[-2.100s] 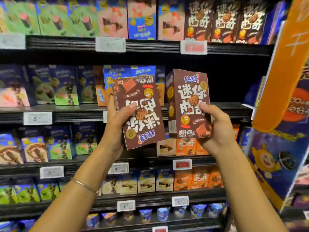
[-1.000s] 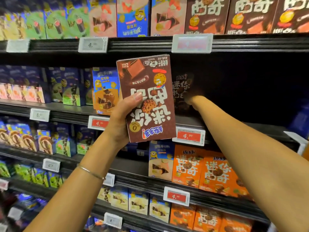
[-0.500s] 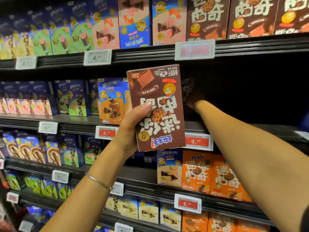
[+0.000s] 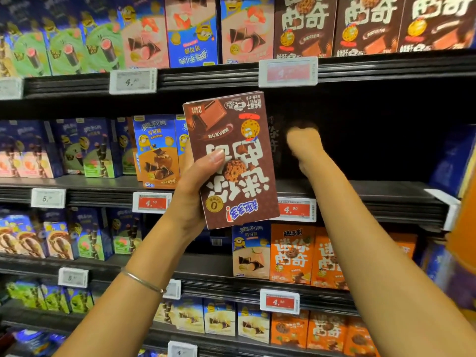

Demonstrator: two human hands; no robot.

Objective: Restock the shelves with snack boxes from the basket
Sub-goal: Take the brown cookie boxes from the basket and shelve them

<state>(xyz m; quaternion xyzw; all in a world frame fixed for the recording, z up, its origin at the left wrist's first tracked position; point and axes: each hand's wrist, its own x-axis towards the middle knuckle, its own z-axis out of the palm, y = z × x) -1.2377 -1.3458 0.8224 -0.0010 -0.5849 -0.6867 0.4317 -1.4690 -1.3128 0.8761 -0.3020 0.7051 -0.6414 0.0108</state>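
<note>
right hand (image 4: pixel 304 141) back from shelved box (image 4: pixel 273 140), fingers hidden | left hand (image 4: pixel 190 194) fingers clamp brown box (image 4: pixel 231 130), overlapping it | price tag (image 4: pixel 296 210) beneath

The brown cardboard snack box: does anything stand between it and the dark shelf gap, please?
Only the right hand, reaching into the dark shelf gap beside the brown cardboard snack box; nothing else visible.

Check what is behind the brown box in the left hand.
Around the brown box show blue-orange boxes, the edge of a dark box and the shelf; the rest is covered.
</note>
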